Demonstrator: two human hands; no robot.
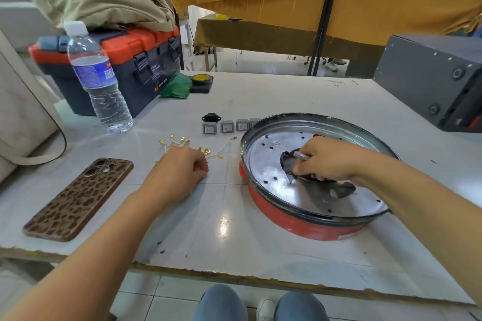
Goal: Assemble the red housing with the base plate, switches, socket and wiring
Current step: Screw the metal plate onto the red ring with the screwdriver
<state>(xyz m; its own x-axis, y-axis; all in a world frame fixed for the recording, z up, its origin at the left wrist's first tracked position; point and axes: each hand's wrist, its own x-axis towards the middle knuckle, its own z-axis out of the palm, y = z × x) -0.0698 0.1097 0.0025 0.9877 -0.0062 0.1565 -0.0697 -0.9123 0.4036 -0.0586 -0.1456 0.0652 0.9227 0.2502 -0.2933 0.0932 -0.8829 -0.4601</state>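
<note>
The round red housing [292, 224] lies on the white table at the right, with the perforated silver base plate [271, 164] set inside it. My right hand [326, 159] is over the plate's middle and grips a small metal tool at the dark central opening. My left hand [180, 167] rests on the table with its fingers curled over the white wires with gold terminals [180, 141]; whether it holds any is hidden. Behind them sit the black socket [211, 118] and a row of grey switches [226, 126].
A phone [78, 198] in a spotted case lies at the near left. A water bottle [97, 78] and an orange-lidded toolbox [125, 60] stand at the back left, with a tape roll [202, 78] beside them. A grey metal box [433, 78] occupies the back right.
</note>
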